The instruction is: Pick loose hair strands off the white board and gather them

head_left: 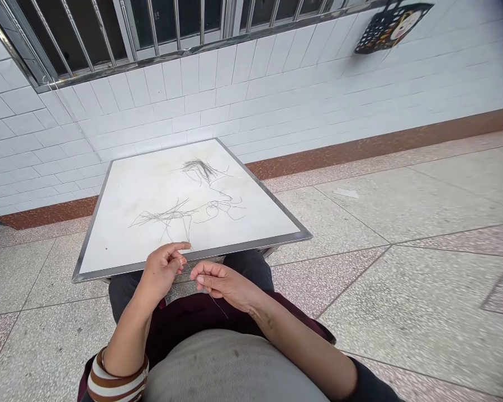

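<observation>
Head view, seated position, one entry. Item one: white square desk with metal rim (121, 245), set low before the knees and against a white tiled wall (276, 95) under a barred window (151, 22). Item two: dense dark tuft of hair (198, 166) at the far part of the desk, strands lying roughly together. Item three: loose spread of thin dark hairs (167, 215) nearer the front edge, crossing and unsorted, with a few looping strands (224, 207) trailing to its right. Item four: fine dark hair strand (218, 306), held over the lap just short of the desk's near rim. Left hand (161, 272): fingers narrowed, thumb and forefinger pinched on the strand's end. Right hand (224, 285): fingers curled and closed on the same strand, its free end hanging below toward the dark clothing. The two hands are near each other but not touching. Progress, as a judgement: one small tuft appears gathered, one strand is in hand, and most of the loose spread lies unhandled, so the sorting looks early to midway. Surroundings: speckled terrazzo floor (402, 212) and a dark perforated basket (392, 25) hanging high on the wall.
</observation>
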The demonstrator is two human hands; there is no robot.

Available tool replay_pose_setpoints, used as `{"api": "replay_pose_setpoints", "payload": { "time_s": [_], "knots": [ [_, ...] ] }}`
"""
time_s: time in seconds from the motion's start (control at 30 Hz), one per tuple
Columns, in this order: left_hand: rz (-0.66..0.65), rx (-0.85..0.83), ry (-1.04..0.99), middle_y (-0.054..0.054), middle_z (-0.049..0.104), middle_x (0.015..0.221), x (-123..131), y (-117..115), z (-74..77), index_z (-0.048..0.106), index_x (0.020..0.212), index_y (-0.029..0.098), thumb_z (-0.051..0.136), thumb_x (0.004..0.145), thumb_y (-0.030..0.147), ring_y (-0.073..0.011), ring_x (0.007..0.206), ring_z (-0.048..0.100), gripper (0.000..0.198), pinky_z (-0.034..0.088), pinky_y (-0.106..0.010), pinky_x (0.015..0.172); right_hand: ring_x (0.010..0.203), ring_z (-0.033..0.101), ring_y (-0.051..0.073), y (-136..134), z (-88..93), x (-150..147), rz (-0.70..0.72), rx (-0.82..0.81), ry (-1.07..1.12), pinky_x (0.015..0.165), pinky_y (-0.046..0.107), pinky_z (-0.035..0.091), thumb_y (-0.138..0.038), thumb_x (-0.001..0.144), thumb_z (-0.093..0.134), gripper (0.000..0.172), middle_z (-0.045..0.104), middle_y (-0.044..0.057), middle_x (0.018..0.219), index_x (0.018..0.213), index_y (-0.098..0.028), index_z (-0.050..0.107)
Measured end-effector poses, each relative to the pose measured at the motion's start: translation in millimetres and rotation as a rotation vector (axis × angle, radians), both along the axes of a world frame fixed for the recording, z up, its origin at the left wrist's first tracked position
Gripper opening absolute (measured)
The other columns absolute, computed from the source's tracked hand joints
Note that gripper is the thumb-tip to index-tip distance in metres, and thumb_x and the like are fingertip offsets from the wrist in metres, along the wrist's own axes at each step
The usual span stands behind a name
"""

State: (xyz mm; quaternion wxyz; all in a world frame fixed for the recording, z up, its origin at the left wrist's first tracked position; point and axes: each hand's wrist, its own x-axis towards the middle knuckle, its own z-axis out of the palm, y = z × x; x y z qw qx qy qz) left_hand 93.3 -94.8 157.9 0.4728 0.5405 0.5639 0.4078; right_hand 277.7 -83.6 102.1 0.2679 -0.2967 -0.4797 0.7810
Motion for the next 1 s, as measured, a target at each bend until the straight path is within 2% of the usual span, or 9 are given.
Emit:
{"api": "replay_pose_setpoints", "payload": {
  "time_s": [0.23,0.37,0.47,0.63,0.8,1.0],
  "knots": [
    [-0.019,-0.016,-0.006,0.000,0.059,0.073,0.5,0.6,-2.8,0.071,0.105,0.018,0.055,0.075,0.016,-0.0100,0.063,0.055,0.034,0.049,-0.025,0.064,0.057,0.043,0.008,-0.4,-5.1,-0.1,-0.021,-0.019,-0.010,0.050,0.021,0.020,-0.040,0.073,0.075,0.028,0.062,0.000,0.068,0.087,-0.018,0.066],
    [-0.023,-0.030,0.005,-0.001,0.060,0.075,0.9,0.3,-3.6,0.071,0.104,0.018,0.055,0.075,0.015,-0.0100,0.063,0.055,0.034,0.049,-0.025,0.064,0.053,0.038,0.006,-1.8,-6.0,-0.2,-0.019,-0.065,0.016,0.049,0.021,0.016,-0.039,0.073,0.076,0.028,0.062,0.000,0.066,0.087,-0.017,0.066],
    [-0.032,-0.030,0.000,-0.001,0.060,0.076,0.6,0.2,-5.3,0.071,0.105,0.018,0.055,0.076,0.017,-0.0101,0.065,0.055,0.034,0.048,-0.025,0.065,0.055,0.040,0.007,-2.2,-6.2,-0.3,-0.029,-0.084,0.017,0.049,0.022,0.015,-0.037,0.072,0.077,0.027,0.062,0.001,0.067,0.086,-0.016,0.067],
    [-0.025,-0.028,-0.004,-0.001,0.059,0.076,-0.5,-0.2,-6.1,0.070,0.106,0.018,0.055,0.076,0.016,-0.0105,0.066,0.055,0.034,0.048,-0.025,0.065,0.055,0.040,0.007,-2.0,-8.4,0.7,-0.044,-0.067,0.018,0.049,0.023,0.014,-0.037,0.073,0.075,0.025,0.062,0.001,0.067,0.085,-0.017,0.066],
    [-0.080,-0.026,0.011,0.000,0.058,0.079,-4.6,-0.6,-4.7,0.065,0.118,0.020,0.057,0.078,0.020,-0.0119,0.072,0.056,0.041,0.050,-0.027,0.069,0.053,0.033,0.006,-3.3,-7.9,2.7,-0.075,-0.014,-0.008,0.048,0.023,0.014,-0.040,0.074,0.074,0.028,0.059,-0.001,0.068,0.088,-0.017,0.067],
    [0.012,0.045,0.010,0.000,0.056,0.078,-2.3,0.8,-11.1,0.068,0.112,0.019,0.054,0.080,0.020,-0.0101,0.066,0.053,0.035,0.048,-0.025,0.066,0.051,0.028,0.006,-6.5,-8.9,1.5,-0.092,0.033,-0.013,0.048,0.023,0.014,-0.042,0.078,0.070,0.027,0.059,-0.001,0.070,0.090,-0.018,0.065]
  ]
}}
